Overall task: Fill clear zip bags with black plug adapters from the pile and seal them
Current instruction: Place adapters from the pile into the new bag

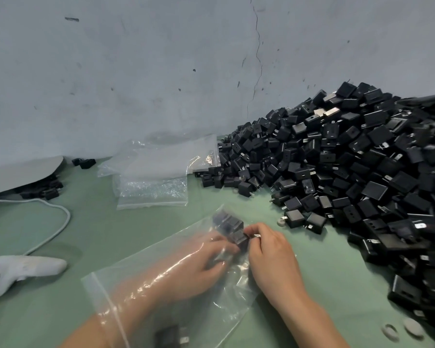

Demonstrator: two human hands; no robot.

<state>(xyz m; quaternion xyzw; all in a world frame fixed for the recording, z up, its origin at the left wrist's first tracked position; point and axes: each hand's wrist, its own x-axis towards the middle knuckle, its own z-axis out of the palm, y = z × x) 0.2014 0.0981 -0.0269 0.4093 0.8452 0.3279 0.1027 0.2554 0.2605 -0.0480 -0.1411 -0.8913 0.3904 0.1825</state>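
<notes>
Clear bag (141, 280) lying flat on the green table (86, 229), mouth towards the viewer, closed end pointing away. Left hand (201, 259) and its forearm are inside the bag, reaching to the far end, where a few black adapters (230, 228) sit bunched together. The fingers bend towards them, but blur and glare on the plastic hide whether they grip. Right hand (269, 249) is outside the bag, thumb and forefinger pressed together, pinching the plastic just beside the adapters. Stray adapter (171, 335) lies near the bag's mouth at the lower edge of view; whether it is inside or under the bag cannot be told. Pile (349, 159) of loose black adapters fills the right side, banked against the grey wall (136, 71). Spare bags (156, 177) are stacked flat beyond the hands, touching the foot of the pile. White controller (15, 272) and white cable (58, 222) lie at left. Pale sheet (18, 172) covers a few further adapters by the wall.
</notes>
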